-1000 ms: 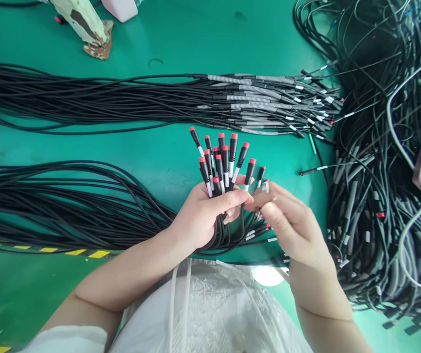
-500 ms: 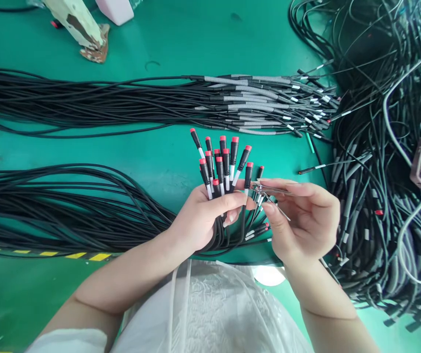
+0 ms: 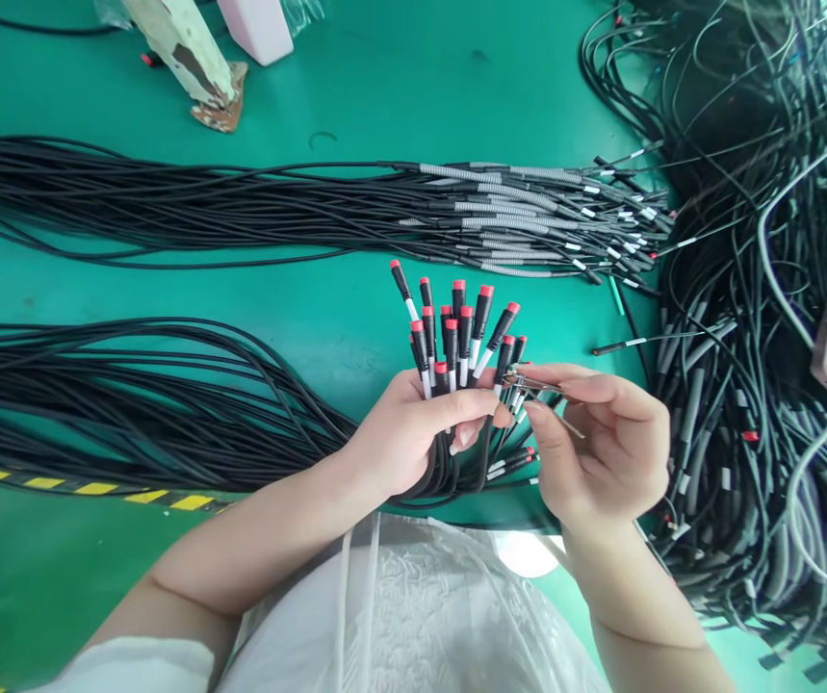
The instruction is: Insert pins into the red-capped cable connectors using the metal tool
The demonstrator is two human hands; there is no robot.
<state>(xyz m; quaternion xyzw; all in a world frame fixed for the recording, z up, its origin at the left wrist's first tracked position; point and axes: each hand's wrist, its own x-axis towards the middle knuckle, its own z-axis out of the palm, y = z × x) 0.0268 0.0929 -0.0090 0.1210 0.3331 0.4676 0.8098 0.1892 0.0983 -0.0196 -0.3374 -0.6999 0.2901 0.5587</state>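
The person's left hand [image 3: 413,428] is curled around a fan of red-tipped cable ends [image 3: 465,337], held above the green table [image 3: 384,96]. The right hand [image 3: 605,438] pinches a small metal clipper [image 3: 521,383], its head at the fan's right edge. Beyond lies a straight cable bundle [image 3: 203,207]; rightward, a tangled cable pile [image 3: 716,462].
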